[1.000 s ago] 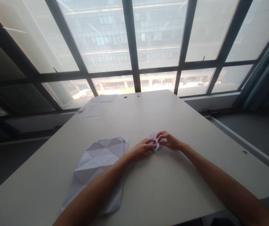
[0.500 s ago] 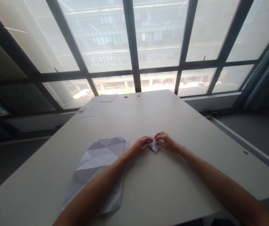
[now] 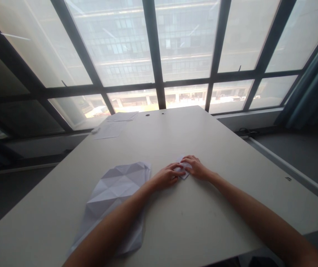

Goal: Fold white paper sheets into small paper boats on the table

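A small folded piece of white paper [image 3: 184, 175] lies on the white table, partly covered by my fingers. My left hand [image 3: 170, 174] presses on its left side, with the fingers reaching over the middle. On the far right side, my right hand [image 3: 195, 167] holds the same folded paper with bent fingers. The fingertips of both hands almost meet over it. Left of my left hand, partly under that forearm, lie large creased white sheets [image 3: 117, 181] with a grid of fold lines.
Several flat white sheets [image 3: 110, 129] lie at the table's far left, beside a small pale object [image 3: 95, 130]. A dark round spot [image 3: 147, 115] marks the far end of the table [image 3: 170, 137]. Tall windows stand behind it. A small dark item [image 3: 288, 178] is near the right edge.
My left hand has shifted slightly right, its fingers now stretched further over the folded paper. My right hand has moved a little left. The creased sheets stay in place.
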{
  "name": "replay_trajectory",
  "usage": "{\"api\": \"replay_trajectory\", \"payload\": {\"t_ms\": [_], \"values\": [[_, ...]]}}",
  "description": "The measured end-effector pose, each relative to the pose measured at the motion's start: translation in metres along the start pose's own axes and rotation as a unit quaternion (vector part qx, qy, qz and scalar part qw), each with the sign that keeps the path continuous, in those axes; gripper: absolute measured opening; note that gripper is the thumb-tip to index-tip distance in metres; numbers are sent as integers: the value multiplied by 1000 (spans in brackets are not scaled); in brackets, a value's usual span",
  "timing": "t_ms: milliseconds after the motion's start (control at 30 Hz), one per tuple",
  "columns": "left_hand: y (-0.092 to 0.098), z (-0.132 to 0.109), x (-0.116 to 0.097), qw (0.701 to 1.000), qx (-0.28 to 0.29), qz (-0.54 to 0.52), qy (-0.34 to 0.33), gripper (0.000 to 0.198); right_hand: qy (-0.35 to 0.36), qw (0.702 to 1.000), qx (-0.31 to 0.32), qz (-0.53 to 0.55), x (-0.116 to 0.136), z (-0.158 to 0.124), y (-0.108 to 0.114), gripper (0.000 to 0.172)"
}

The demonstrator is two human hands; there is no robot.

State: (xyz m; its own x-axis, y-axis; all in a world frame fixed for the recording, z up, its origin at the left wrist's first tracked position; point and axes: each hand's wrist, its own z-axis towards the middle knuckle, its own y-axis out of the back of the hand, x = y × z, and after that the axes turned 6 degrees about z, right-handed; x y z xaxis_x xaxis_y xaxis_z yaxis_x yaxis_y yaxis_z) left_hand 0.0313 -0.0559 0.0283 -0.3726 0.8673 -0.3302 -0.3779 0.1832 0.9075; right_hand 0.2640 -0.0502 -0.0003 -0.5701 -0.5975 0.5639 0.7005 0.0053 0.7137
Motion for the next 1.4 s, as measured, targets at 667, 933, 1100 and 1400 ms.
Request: {"api": "replay_trajectory", "payload": {"t_ms": [667,933,1100,1400], "values": [[-4,1,7,998,15,54,36,63,14,999,-18,37,-16,1,8,30],[-5,-1,13,998,-26,21,51,34,9,1000,-7,27,-10,2,8,28],[-5,-1,15,996,-21,73,49,30,12,999,0,37,-6,2,11,25],[6,2,9,992,-25,122,12,25,9,995,-3,100,-6,1,17,31]]}}
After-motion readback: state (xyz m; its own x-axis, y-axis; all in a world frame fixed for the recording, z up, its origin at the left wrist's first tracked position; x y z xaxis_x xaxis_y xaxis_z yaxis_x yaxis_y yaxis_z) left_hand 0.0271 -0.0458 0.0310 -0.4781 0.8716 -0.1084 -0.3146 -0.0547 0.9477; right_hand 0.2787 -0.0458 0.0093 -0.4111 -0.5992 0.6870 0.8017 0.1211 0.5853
